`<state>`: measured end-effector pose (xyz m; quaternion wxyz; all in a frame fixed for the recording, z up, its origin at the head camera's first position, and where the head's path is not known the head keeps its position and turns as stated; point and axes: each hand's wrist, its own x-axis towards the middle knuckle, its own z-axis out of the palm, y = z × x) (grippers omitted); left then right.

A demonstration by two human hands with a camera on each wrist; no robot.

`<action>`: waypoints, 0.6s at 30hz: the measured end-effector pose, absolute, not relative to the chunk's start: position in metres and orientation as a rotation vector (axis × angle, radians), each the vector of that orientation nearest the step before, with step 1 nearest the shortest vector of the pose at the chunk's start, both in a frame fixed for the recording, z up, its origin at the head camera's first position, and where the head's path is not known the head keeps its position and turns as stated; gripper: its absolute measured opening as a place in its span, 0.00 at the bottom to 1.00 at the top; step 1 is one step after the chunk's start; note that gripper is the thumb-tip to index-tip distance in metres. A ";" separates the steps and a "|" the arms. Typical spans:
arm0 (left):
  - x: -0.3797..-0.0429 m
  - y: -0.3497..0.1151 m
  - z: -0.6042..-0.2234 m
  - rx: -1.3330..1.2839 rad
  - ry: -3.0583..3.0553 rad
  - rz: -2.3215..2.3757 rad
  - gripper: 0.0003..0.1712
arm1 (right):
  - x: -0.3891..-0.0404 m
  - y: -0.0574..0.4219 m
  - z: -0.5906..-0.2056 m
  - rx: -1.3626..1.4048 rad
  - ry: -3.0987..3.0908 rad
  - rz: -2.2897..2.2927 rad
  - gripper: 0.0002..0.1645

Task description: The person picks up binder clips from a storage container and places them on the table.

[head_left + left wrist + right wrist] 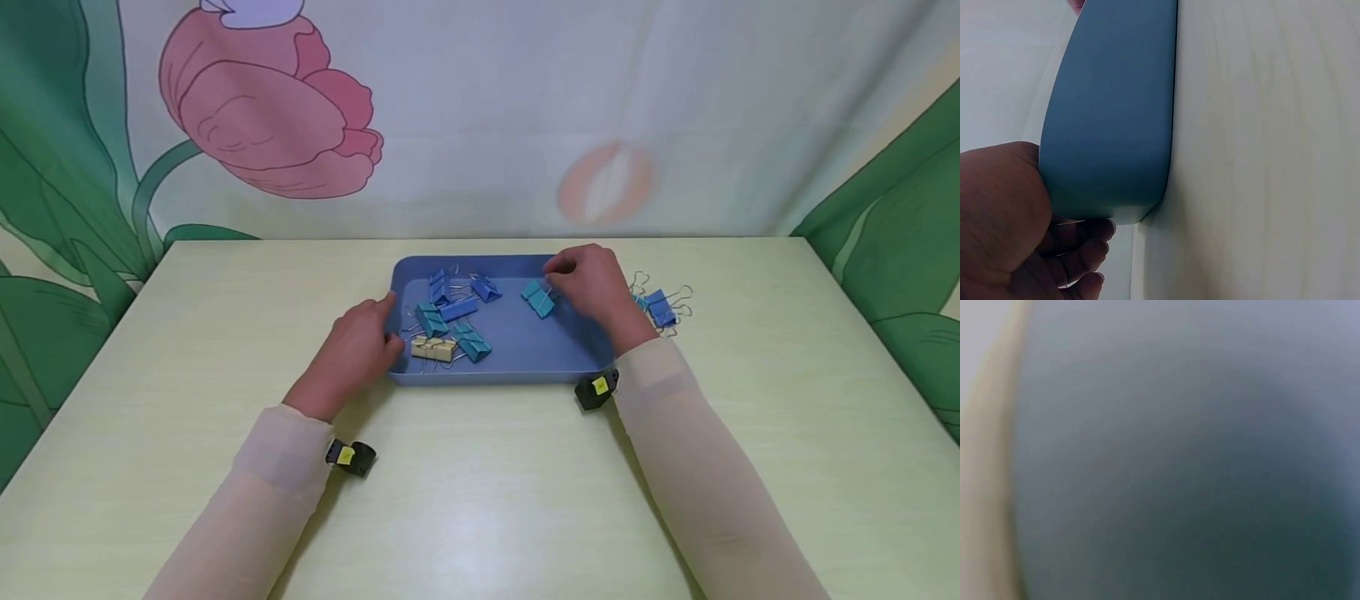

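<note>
A blue tray lies on the table. At its left end my left hand holds the rim, thumb over the edge. The left wrist view shows this hand's curled fingers against the tray's outer wall. Over the tray's right part, my right hand pinches a wire handle of a teal binder clip. Several clips sit in the tray's left half: blue ones, teal ones and a pale yellow one. The right wrist view is blurred, mostly blue tray.
Just right of the tray, a blue binder clip lies on the table with a teal one partly behind my right wrist. A patterned curtain hangs behind the table's far edge. Each wrist carries a small black camera.
</note>
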<state>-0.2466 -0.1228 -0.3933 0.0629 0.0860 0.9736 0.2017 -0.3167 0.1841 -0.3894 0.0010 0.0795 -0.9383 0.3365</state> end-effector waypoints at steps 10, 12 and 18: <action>-0.248 -0.123 -0.395 0.247 2.936 0.611 0.37 | -0.316 0.185 -0.390 0.232 -2.944 1.044 0.12; -0.248 -0.123 -0.395 0.248 2.937 0.611 0.37 | -0.315 0.185 -0.389 0.234 -2.943 1.049 0.13; -0.248 -0.123 -0.396 0.256 2.940 0.604 0.37 | -0.312 0.184 -0.385 0.228 -2.934 1.130 0.12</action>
